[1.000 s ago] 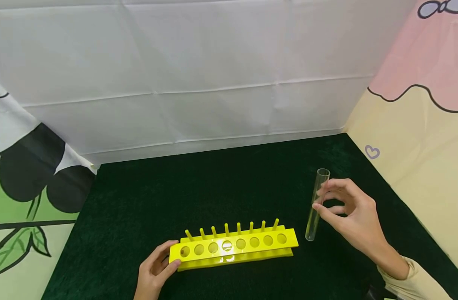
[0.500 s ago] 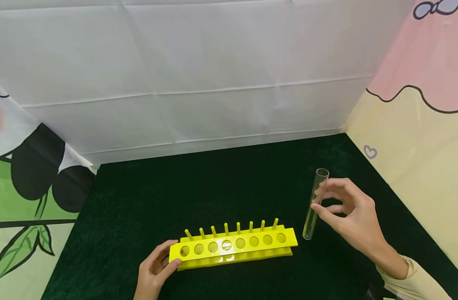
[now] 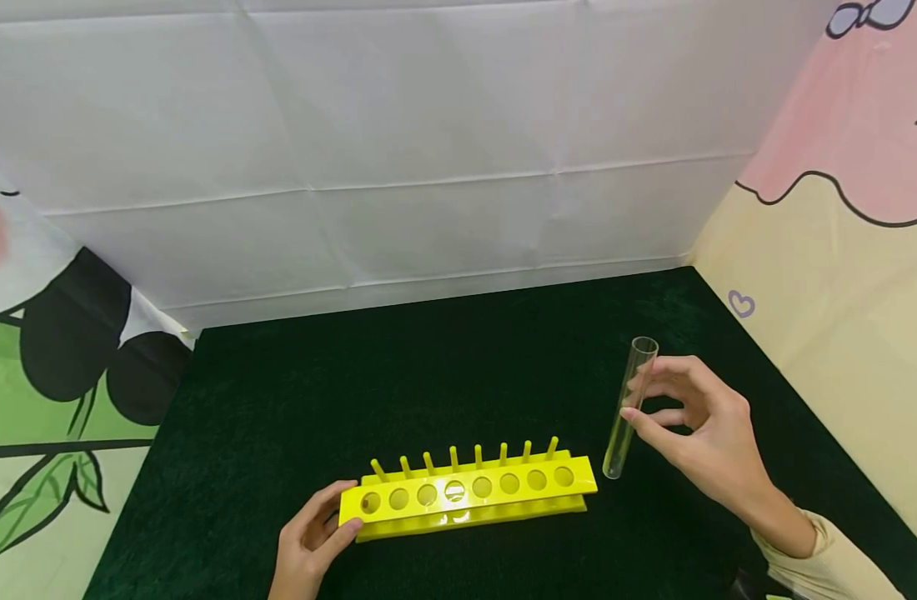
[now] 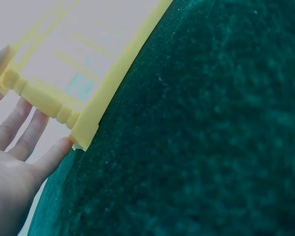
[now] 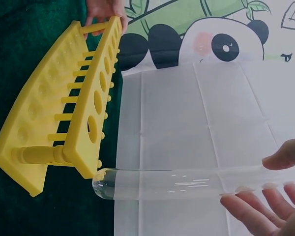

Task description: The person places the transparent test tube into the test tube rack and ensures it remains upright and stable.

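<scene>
A yellow test tube rack (image 3: pixel 468 492) stands on the dark green cloth, a row of round holes along its top plate and upright pegs behind them. My left hand (image 3: pixel 308 537) grips its left end, thumb at the front edge; in the left wrist view the fingers (image 4: pixel 25 140) lie along the end post. To the right of the rack, my right hand (image 3: pixel 709 425) pinches a clear glass test tube (image 3: pixel 618 450) between thumb and fingertips. The tube tilts, its open mouth up and its rounded bottom beside the rack's right end. In the right wrist view it looks see-through, without visible contents.
Dark green cloth (image 3: pixel 398 375) covers the table. A white sheet (image 3: pixel 428 233) hangs behind it, with printed cartoon sheets at left (image 3: pixel 23 375) and right (image 3: pixel 826 275). A small black object (image 3: pixel 747 585) shows at the bottom right edge.
My right hand has shifted slightly left with the test tube, whose lower end has swung a little closer to the rack. My left hand and the rack stay put.
</scene>
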`<state>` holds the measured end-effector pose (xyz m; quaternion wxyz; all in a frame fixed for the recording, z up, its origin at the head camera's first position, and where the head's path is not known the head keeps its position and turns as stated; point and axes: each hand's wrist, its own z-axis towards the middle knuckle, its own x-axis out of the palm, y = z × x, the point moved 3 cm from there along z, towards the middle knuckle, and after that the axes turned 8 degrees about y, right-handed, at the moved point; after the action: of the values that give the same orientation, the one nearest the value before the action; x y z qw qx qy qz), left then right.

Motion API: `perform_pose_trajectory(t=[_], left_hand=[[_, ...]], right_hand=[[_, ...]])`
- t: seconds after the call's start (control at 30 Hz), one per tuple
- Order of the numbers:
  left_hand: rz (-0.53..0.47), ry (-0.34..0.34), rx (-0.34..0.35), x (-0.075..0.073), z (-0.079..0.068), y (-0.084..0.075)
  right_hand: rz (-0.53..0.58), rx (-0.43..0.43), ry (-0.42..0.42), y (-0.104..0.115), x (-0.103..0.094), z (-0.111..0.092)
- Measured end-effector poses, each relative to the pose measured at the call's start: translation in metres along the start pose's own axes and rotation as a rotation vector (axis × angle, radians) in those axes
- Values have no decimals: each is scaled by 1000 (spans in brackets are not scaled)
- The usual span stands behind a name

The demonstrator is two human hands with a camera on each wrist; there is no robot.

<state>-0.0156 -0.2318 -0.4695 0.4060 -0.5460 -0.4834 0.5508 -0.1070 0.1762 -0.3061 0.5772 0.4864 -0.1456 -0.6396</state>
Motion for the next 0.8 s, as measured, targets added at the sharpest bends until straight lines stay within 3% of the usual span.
perform_pose_trajectory(t=[0.47,0.8], left_hand=[[0,-2,-15,0,0,0],[2,-6,-35,2,0,3]], right_hand=[[42,47,11,1,2,0],[99,-10,4,0,4,0]])
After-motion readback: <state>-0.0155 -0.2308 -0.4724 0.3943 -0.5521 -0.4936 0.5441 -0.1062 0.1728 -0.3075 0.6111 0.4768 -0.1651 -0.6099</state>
